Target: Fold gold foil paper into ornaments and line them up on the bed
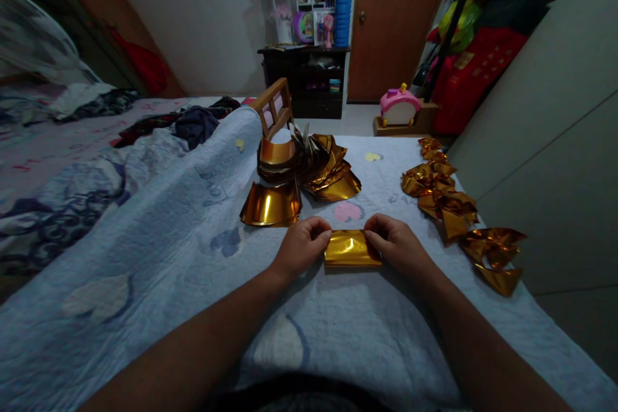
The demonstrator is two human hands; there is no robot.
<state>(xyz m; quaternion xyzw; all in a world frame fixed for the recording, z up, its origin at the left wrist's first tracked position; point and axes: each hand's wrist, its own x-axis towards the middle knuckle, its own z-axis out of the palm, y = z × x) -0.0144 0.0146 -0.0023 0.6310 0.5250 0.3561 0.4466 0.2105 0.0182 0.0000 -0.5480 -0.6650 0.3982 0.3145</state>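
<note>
A sheet of shiny gold foil paper (pixel 352 250), bent over into a small rectangle, is held low over the blue quilt. At its upper left corner my left hand (pixel 305 244) pinches it between thumb and fingers. My right hand (pixel 393 241) pinches the upper right corner in the same way. Beyond my hands lies a fanned stack of gold foil sheets (pixel 338 188), with a curved batch of sheets (pixel 271 203) nearer on its left. Folded gold foil pieces (pixel 447 203) lie in a row along the right edge of the quilt.
The heart-patterned quilt (pixel 193 283) covers the surface and rises in a ridge on the left. A wooden frame (pixel 275 103) stands behind the stack. Farther back are a dark shelf (pixel 304 80), a pink toy-like case (pixel 400 106) and a wooden door (pixel 398 26). A pale panel (pixel 555 161) borders the right.
</note>
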